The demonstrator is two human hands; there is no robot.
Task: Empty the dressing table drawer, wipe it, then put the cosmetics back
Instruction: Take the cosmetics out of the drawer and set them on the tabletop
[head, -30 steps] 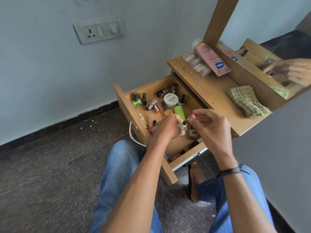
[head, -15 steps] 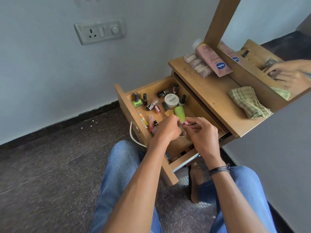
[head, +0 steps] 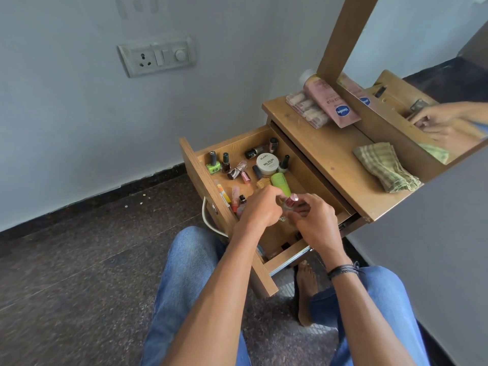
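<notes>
The wooden drawer (head: 196, 167) is pulled out and holds several cosmetics: a green nail polish (head: 212, 165), a white nail polish remover jar (head: 268, 164), a green tube (head: 280, 182) and dark little bottles. Over its middle, my left hand (head: 260, 208) grips a small clear bottle (head: 286, 207). My right hand (head: 314, 224) pinches the bottle's pink cap (head: 293, 198) at its top. Both hands hide the drawer's near part.
On the dressing table top (head: 330, 159) lie a folded checked cloth (head: 385, 169), a pink lotion bottle (head: 330, 104) and a clear pack of small tubes (head: 306, 110). A mirror stands behind. My knees in jeans are below the drawer; a wall socket is at left.
My right hand came down from above the drawer with the pink cap and met the bottle in my left hand. The other cosmetics stayed put.
</notes>
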